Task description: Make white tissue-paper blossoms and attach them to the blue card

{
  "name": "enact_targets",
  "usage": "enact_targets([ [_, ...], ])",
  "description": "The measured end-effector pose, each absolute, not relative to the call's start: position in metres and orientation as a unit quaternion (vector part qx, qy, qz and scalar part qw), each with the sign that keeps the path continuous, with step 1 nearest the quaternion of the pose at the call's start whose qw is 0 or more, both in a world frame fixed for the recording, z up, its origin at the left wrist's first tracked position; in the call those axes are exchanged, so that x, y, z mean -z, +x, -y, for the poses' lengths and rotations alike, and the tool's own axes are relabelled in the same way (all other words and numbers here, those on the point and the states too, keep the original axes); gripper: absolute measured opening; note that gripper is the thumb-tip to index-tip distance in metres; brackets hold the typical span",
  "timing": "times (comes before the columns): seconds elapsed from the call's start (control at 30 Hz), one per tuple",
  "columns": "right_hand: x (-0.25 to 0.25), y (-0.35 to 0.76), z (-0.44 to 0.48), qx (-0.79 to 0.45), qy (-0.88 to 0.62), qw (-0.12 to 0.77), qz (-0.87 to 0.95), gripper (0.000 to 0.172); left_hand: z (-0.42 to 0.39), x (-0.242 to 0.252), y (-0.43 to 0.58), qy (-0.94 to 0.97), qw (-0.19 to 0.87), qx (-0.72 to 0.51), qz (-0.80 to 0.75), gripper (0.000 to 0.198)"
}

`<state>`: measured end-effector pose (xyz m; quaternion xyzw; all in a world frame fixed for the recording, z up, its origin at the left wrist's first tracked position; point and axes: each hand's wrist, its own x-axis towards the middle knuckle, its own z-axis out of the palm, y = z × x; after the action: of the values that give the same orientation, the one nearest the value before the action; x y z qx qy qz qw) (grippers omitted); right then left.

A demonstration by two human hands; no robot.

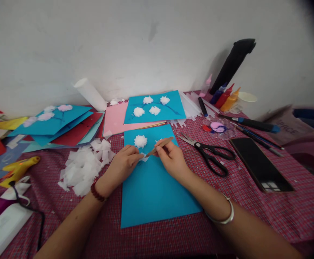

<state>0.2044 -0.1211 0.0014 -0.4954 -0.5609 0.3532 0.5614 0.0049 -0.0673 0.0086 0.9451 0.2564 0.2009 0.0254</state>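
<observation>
Over a blue sheet of card point(157, 196) both of my hands are close together. My left hand point(128, 158) has its fingertips closed on a small white paper piece point(144, 158). A flat brown wooden stick point(161, 145) is pinched in my right hand point(171, 158), its lower tip at that paper piece. One fluffy white paper puff point(140, 141) sits on the card just beyond my left fingers; a second puff is mostly hidden behind the stick. To the left of my left hand lies a pile of white paper pieces point(85, 166).
Scissors point(209, 151) and a phone point(261, 164) lie at right. Behind is a finished-looking blue card point(157, 107) with several puffs. Paint bottles point(227, 99) stand near the wall. At left are stacked cards point(62, 124), a yellow glue gun point(19, 171) and a white power strip point(8, 230).
</observation>
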Motion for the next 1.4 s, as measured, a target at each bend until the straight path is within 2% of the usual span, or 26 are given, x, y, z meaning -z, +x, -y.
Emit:
enact_targets([
  [0.17, 0.001, 0.2, 0.12, -0.346, -0.507, 0.538, 0.578, 0.01, 0.069, -0.01, 0.005, 0.943, 0.039, -0.195, -0.267, 0.019],
  [0.3, 0.002, 0.199, 0.119, -0.353, -0.508, 0.533, 0.578, 0.01, 0.074, -0.015, 0.004, 0.918, 0.123, -0.217, -0.308, 0.023],
  [0.4, 0.003, 0.198, 0.118, -0.367, -0.508, 0.538, 0.564, 0.009, 0.077, -0.019, 0.003, 0.9, 0.173, -0.207, -0.344, 0.018],
  [0.53, 0.006, 0.196, 0.116, -0.41, -0.492, 0.555, 0.531, 0.009, 0.076, -0.018, 0.002, 0.892, 0.158, -0.182, -0.382, 0.006],
  [0.67, 0.007, 0.192, 0.116, -0.446, -0.485, 0.565, 0.496, 0.01, 0.073, -0.015, 0.001, 0.876, 0.163, -0.173, -0.419, 0.014],
  [0.97, 0.009, 0.192, 0.115, -0.476, -0.481, 0.586, 0.446, 0.015, 0.074, -0.016, 0.003, 0.856, 0.21, -0.182, -0.435, 0.016],
  [1.13, -0.001, 0.196, 0.123, -0.442, -0.474, 0.61, 0.456, 0.017, 0.069, -0.023, -0.012, 0.799, 0.262, -0.265, -0.471, 0.017],
  [1.27, -0.001, 0.193, 0.127, -0.453, -0.468, 0.579, 0.49, 0.016, 0.061, -0.036, -0.036, 0.709, 0.231, -0.366, -0.557, 0.021],
  [1.4, 0.003, 0.191, 0.126, -0.438, -0.479, 0.564, 0.51, 0.015, 0.052, -0.04, -0.057, 0.664, 0.216, -0.386, -0.603, 0.021],
])
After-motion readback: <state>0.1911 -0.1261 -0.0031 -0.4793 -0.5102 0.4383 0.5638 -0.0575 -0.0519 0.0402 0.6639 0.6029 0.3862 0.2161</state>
